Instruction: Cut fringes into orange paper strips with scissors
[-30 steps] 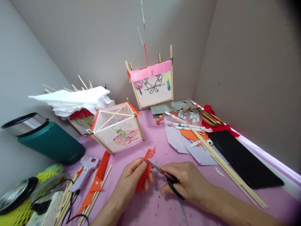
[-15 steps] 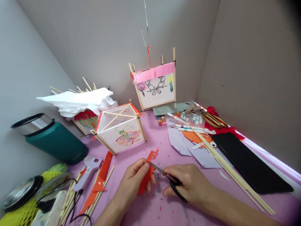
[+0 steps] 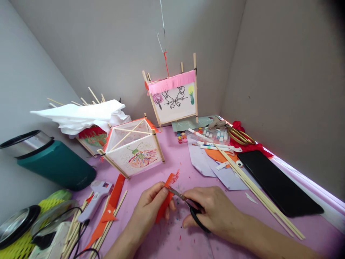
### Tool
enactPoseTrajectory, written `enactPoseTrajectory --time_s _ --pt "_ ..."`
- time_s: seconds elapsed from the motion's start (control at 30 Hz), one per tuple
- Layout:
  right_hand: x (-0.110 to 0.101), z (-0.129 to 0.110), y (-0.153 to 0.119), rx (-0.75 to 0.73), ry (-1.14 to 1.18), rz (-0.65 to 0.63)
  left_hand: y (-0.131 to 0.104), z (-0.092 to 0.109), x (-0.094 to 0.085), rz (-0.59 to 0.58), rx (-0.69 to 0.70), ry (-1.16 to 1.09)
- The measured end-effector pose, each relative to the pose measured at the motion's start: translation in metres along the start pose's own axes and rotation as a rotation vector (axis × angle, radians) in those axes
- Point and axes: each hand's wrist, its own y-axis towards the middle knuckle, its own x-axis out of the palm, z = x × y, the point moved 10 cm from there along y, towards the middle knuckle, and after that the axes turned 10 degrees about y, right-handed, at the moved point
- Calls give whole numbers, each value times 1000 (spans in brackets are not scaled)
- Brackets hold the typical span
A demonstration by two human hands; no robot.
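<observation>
My left hand pinches a strip of orange-red paper between thumb and fingers. The strip's far end is cut into a fine fringe. Black-handled scissors are gripped in my right hand, their blades pointing left and lying across the strip close to my left thumb. How far the blades are apart is hard to make out. Behind my hands stands a paper lantern on a wooden stick frame, with a coloured butterfly drawing and orange fringe along its top.
A second lantern with pink fringe hangs from a wire at the back. Left are a teal tumbler, a glue gun and more orange paper. Right lie wooden sticks, a black phone-like slab, markers and gold-handled scissors.
The whole view has shifted a little, so things sit slightly further left. Both hands keep their hold, and the scissors stay at about the same place on the strip.
</observation>
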Motion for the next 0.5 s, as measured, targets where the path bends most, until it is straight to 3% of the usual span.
enactPoseTrajectory --time_s 0.5 --pt "3 -4 -1 2 -8 9 0 -2 13 -85 65 26"
